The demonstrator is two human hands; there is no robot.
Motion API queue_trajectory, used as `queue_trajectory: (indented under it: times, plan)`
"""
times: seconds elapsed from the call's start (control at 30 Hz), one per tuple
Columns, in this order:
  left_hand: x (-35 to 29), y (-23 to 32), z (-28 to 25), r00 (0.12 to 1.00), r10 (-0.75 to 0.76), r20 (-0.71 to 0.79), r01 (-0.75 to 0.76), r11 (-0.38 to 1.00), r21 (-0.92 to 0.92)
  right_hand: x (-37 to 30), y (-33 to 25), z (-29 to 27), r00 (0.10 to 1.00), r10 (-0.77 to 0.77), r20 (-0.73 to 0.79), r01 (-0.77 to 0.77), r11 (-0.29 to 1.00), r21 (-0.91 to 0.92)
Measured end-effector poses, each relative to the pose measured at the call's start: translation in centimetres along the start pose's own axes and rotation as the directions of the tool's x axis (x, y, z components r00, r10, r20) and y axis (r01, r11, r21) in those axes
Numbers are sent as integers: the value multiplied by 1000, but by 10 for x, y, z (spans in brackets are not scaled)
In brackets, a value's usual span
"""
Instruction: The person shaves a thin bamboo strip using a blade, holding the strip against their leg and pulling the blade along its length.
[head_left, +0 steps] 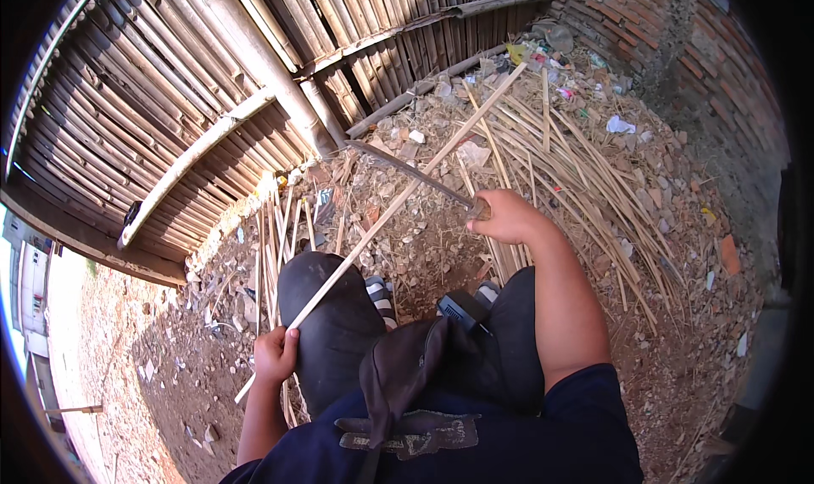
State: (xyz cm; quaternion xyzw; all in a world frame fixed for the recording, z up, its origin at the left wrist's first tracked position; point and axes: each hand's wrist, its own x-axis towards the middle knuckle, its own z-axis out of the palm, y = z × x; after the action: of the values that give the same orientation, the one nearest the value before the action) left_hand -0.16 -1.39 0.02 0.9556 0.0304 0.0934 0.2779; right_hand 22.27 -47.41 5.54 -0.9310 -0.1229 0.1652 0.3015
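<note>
The left hand (273,357) grips 1 strip (356,253) near its end; right of the strip, the right hand (504,217) clasps a knife (441,189), which uneven pressure could skid.

The knife handle (481,210) is mostly covered by the right hand (509,217); litter (566,62) along the far edge of the ground (670,391) cannot be identified.

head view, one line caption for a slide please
Left hand gripping a strip, right hand holding a blade that crosses it in view, more strips on the ground.
</note>
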Motion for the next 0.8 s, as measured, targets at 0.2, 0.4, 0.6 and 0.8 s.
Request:
queue_trajectory:
  times: [0.2, 0.4, 0.6, 0.8]
  plan:
    - [-1, -1, 1, 1000, 3, -7, -3, 1000, 9, 0, -1, -2, 1000, 0, 15, 0, 1000, -6]
    - [-1, -5, 3, 1000, -2, -10, 2, 1000, 27, -2, -3, -1, 1000, -1, 2, 1, 1000, -23]
    - [-1, -5, 4, 999, 18, -31, -18, 1000, 5, 1, -1, 1, 999, -3, 32, 3, 1000, -3]
    - [-1, -4, 4, 1000, 5, -19, -5, 1000, 17, 1, -3, -2, 997, 6, 72, -9, 999, 32]
